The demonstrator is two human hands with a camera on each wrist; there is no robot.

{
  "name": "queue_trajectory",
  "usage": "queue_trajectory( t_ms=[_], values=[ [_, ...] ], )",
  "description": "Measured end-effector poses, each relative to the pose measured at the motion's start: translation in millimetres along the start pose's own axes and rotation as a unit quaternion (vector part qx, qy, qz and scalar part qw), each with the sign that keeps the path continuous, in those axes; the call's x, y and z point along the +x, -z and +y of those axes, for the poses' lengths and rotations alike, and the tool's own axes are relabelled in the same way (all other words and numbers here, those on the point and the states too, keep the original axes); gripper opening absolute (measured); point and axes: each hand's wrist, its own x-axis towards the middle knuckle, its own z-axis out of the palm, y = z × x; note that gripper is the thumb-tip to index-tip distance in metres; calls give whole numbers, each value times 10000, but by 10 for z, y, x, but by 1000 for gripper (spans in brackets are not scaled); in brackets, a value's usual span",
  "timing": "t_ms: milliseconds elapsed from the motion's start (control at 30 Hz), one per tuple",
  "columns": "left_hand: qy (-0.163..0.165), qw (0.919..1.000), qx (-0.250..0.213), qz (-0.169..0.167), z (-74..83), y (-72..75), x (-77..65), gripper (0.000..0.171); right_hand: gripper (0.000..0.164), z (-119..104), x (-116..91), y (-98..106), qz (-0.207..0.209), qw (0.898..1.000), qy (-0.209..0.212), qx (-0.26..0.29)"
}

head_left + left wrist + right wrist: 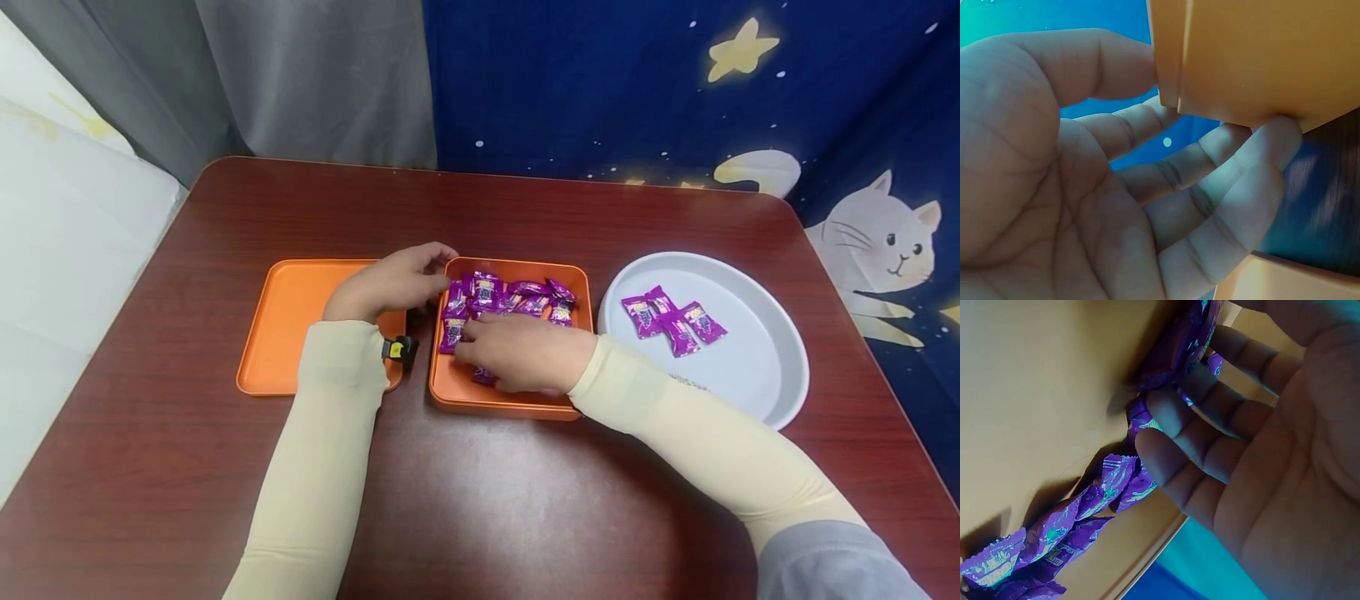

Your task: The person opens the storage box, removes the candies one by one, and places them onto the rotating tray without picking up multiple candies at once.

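My right hand [525, 352] reaches into an orange box [512, 407] holding several purple-wrapped candies [485, 290]. In the right wrist view, its loosely bent fingers [1166, 465] touch candies [1169, 353] by the box wall; the thumb tip is out of frame, and no grip shows. At the box's far left corner, my left hand [390, 283] rests its thumb and fingertips against the outside. In the left wrist view the left hand [1104, 187] has gently bent fingers along the orange wall [1260, 62]. A few candies beneath the right hand are hidden.
An orange lid or shallow tray [281, 333] lies left of the box, partly under the left forearm. To the right, a round white plate [757, 350] bears several purple candies [681, 333]. The right sleeve [675, 408] crosses its near edge. Curtains [600, 100] hang behind the table.
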Motion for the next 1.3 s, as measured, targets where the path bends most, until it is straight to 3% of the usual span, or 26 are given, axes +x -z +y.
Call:
queue_trajectory(
  t_ms=[200,467,833,1300],
  values=[
    [-19,10000,61,21,7,2,2,40,52,4,-31,-9,-30,9996,-267,109],
    [20,10000,-43,-13,11,9,-11,40,40,0,12,-15,-86,9991,-416,-62],
    [48,10000,-57,-56,20,7,-5,39,51,38,29,5,-138,9968,-669,425],
    [59,10000,-15,-47,22,5,7,40,44,116,-33,15,-36,9925,-877,853]
  ],
)
